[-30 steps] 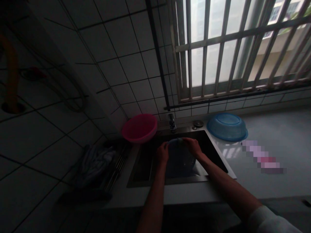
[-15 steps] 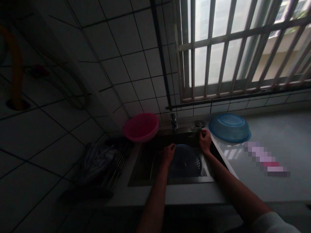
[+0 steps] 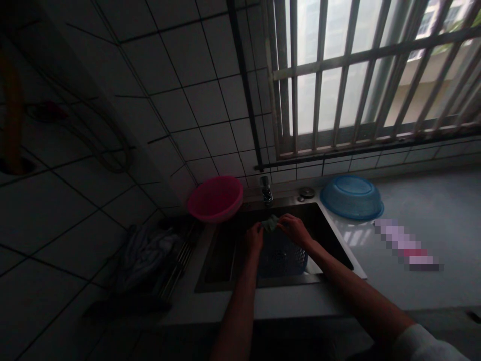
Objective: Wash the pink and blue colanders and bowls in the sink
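Observation:
Over the sink (image 3: 330, 240), a small grey-green piece (image 3: 269, 223), like a cloth or scouring pad, stretches between my two hands. My left hand (image 3: 254, 237) is closed at its left end. At the other end, the fingers of my right hand (image 3: 295, 228) pinch it. Below them a dark blue perforated basket (image 3: 285, 258) rests in the sink, partly covered by my hands. The tap (image 3: 266, 191) stands just behind, at the sink's back rim. The room is dim, so the exact kind of the grey-green piece cannot be made out.
A pink basin (image 3: 216, 199) sits at the sink's back left. An upturned blue basin (image 3: 352, 198) lies on the right counter, beside a blurred-out pinkish object (image 3: 408, 243). A round metal drain cover (image 3: 307, 192) is behind the sink. Bundled cloth (image 3: 150, 250) lies on the left.
My right hand has come left and nearer from the sink's back right corner, bringing the grey-green piece to my left hand. Both hands now hold it. The view has shifted slightly.

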